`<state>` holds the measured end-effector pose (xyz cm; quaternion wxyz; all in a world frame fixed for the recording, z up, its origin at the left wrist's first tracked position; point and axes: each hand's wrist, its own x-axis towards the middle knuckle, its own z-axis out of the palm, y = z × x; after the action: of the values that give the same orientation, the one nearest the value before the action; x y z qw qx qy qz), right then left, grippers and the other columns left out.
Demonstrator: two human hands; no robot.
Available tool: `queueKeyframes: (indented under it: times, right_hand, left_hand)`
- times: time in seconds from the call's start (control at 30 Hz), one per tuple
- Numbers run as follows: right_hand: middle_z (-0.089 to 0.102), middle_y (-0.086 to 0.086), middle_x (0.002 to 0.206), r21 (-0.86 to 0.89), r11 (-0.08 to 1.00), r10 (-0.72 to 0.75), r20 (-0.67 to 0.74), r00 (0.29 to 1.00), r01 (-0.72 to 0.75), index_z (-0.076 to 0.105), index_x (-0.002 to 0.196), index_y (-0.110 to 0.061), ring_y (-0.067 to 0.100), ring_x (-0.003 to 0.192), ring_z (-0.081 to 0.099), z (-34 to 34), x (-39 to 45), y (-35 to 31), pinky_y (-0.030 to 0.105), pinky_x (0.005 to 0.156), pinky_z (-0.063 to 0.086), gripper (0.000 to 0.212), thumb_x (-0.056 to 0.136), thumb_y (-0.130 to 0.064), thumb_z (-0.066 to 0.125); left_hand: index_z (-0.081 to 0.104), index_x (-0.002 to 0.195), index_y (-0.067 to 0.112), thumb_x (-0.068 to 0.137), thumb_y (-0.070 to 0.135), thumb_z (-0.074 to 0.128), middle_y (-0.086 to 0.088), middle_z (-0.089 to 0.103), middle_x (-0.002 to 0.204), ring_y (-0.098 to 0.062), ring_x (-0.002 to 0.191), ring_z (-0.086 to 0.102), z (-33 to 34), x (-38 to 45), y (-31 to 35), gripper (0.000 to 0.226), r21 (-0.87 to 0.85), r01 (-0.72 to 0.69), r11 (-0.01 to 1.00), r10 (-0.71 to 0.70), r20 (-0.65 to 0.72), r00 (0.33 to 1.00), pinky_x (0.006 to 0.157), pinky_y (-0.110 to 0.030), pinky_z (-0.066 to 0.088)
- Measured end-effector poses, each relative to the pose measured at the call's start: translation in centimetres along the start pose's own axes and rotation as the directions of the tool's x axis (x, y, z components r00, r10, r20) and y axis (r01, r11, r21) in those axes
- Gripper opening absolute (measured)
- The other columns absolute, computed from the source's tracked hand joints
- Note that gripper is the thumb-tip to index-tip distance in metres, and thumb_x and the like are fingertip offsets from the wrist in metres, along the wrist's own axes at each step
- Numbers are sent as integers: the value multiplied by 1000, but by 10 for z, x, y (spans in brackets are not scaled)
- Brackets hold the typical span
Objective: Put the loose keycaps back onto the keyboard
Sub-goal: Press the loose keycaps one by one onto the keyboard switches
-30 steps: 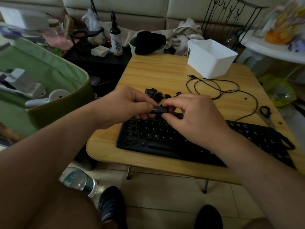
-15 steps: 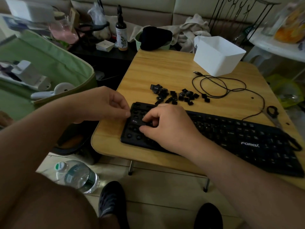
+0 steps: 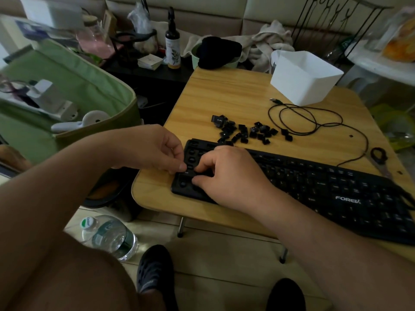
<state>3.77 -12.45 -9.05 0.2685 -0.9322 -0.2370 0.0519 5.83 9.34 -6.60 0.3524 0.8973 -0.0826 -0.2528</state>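
"FOREV" on black keyboard (image 3: 348,199)

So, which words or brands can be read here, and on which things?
"FOREV": white brand on the keyboard; its last letter is unclear.
Key legends on the keyboard: too small to read.
Print on the loose keycaps: too small.
Label on the brown bottle: blurred.
Cap of the water bottle: blurred.

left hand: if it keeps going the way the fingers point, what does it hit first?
The left hand points right and down at the keyboard; its fingertips look already on the keyboard's left end. Just beyond are the right hand fingers. Depth is unclear.
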Motion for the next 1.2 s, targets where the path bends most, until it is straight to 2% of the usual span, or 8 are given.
queueKeyframes:
  times: [0.17, 0.3, 0.5, 0.83, 0.97, 1.03, 1.13, 1.2]
  right_hand:
    - [62, -10, 96, -6, 1000, -13, -9, 1000, 12, 76, 99, -29, 14, 95, 57, 2, -1, -2, 36, 82, 54, 13, 89, -38, 76]
    - [58, -12, 87, -2, 1000, -15, -9, 1000, 15, 74, 97, -29, 15, 92, 55, 5, -2, -1, 38, 81, 53, 10, 90, -36, 75]
    - [64, -11, 84, 31, 999, -17, -37, 999, 18, 71, 86, -28, 18, 96, 52, 11, -4, 0, 41, 85, 51, 10, 94, -31, 65]
    - [69, -7, 94, -35, 997, -64, -33, 997, 62, 73, 95, -28, 21, 102, 54, 13, -5, 0, 44, 88, 52, 13, 97, -29, 60]
    - [65, -12, 90, -19, 991, -132, -138, 982, 130, 77, 106, -30, 18, 97, 59, 12, -7, 3, 40, 88, 52, 18, 98, -28, 61]
    - [63, -10, 88, -103, 980, -179, -106, 978, 169, 78, 108, -32, 20, 93, 55, 12, -9, 3, 41, 84, 52, 21, 99, -30, 59]
    - [63, -10, 95, -121, 979, -173, -41, 984, 167, 77, 109, -32, 19, 99, 53, 8, -8, 3, 41, 87, 51, 21, 99, -32, 59]
    - [62, -12, 95, -72, 986, -155, -86, 984, 149, 77, 108, -31, 17, 102, 55, 2, -7, 8, 39, 88, 50, 19, 99, -30, 61]
  left_hand:
    - [77, 82, 25, 87, 31, 82, 8, 75, 71, 2, 61, 61, 2, 1, 2, 10, 49, -7, 999, 9, -30, 1000, 67, -20, 42]
    - [75, 82, 24, 89, 32, 81, 14, 69, 61, 6, 54, 55, 2, 2, 5, 11, 96, 3, 995, 0, -27, 1000, 59, -13, 38]
    - [74, 82, 22, 90, 31, 80, 17, 64, 56, 7, 48, 50, 2, 3, 6, 13, 127, 9, 992, -6, -17, 1000, 61, -21, 37]
    - [73, 87, 22, 88, 34, 81, 7, 73, 69, 2, 55, 56, -1, 5, 2, 15, 103, 16, 995, -14, -12, 1000, 62, -21, 40]
    - [74, 86, 32, 90, 47, 75, 8, 73, 78, -5, 72, 64, -5, 17, 1, 16, 95, 13, 995, 9, -230, 973, 69, -28, 49]
    - [74, 88, 35, 91, 47, 74, 11, 72, 85, -4, 82, 65, -2, 27, 6, 12, 148, -13, 989, 63, -340, 938, 71, -26, 47]
    - [73, 91, 37, 92, 47, 74, 16, 68, 85, 2, 80, 60, 10, 47, 21, 10, 207, -63, 976, 149, -427, 892, 67, -21, 42]
    - [74, 95, 35, 92, 49, 72, 15, 69, 89, 1, 85, 61, 17, 61, 31, 14, 237, -78, 968, 183, -460, 869, 68, -20, 44]
